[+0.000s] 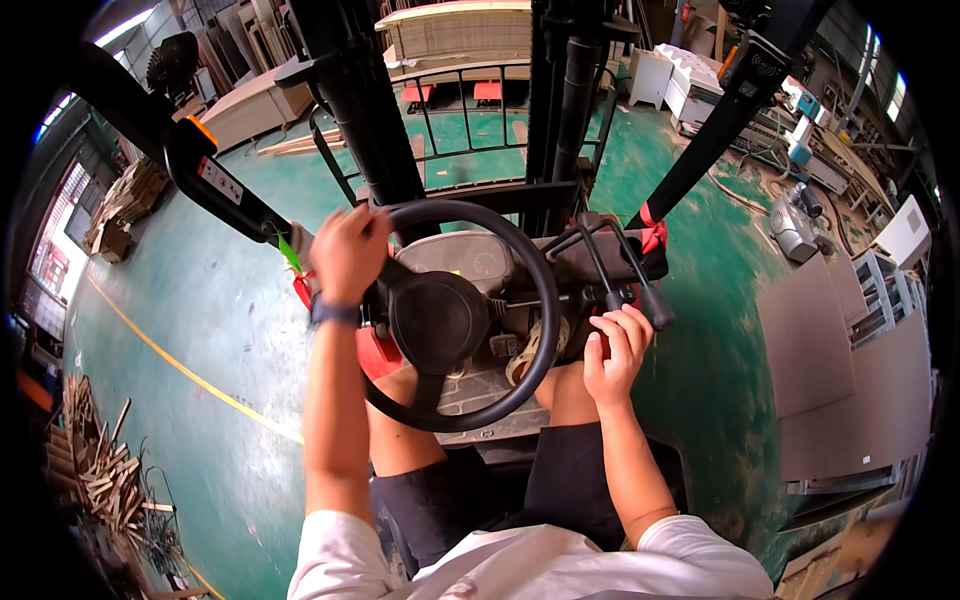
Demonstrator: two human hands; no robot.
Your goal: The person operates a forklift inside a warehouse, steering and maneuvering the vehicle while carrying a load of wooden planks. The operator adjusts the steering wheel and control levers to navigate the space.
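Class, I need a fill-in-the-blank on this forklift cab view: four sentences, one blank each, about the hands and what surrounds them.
1. The left hand grips the rim of the black ____.
2. The right hand closes on a control ____ beside the wheel.
3. The floor is painted ____.
4. A ____ line runs across the floor on the person's left.

Missing words: steering wheel; lever; green; yellow

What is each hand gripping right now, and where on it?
The left hand grips the black steering wheel at its upper-left rim. The right hand is closed around the lower shaft of a black control lever, below its bend.
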